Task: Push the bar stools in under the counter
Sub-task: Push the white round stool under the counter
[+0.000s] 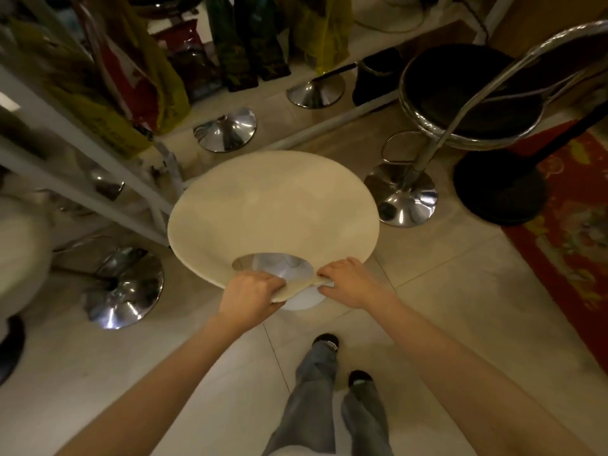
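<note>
Both hands closed on near rim of cream stool seat [273,212]: left hand [251,292] curled over rim with fingers through oval cut-out, right hand [348,281] pinching same rim just beside it, thumb under. Seat broad, rounded, matte, slightly dished; pale chrome base glimpsed through cut-out and below rim. Stood on beige tiled floor [444,291], just short of white counter frame [108,192], far edge of seat near frame's corner leg. Black stool [470,90] to right, well clear of counter: round padded seat, glossy, ringed with chrome band, curved chrome tube back, footrest loop, chrome trumpet base [401,195] touching floor just beside cream seat. Further chrome bases noted under and past counter: one at left [123,287] with blurred white seat at frame edge, two beyond [225,128] [316,90]. Counter shelf loaded with plastic bags [108,77], yellow and red, plus dark green glossy packets [246,44]; contents not legible. Small black bin [378,77] on floor behind black stool, contents not seen. Black round stand base [500,189] at right, partly on red patterned rug [569,225]. Grey trousers and dark shoes [329,340] visible below, on tiles behind stool. Picture blurred at left edge.
</note>
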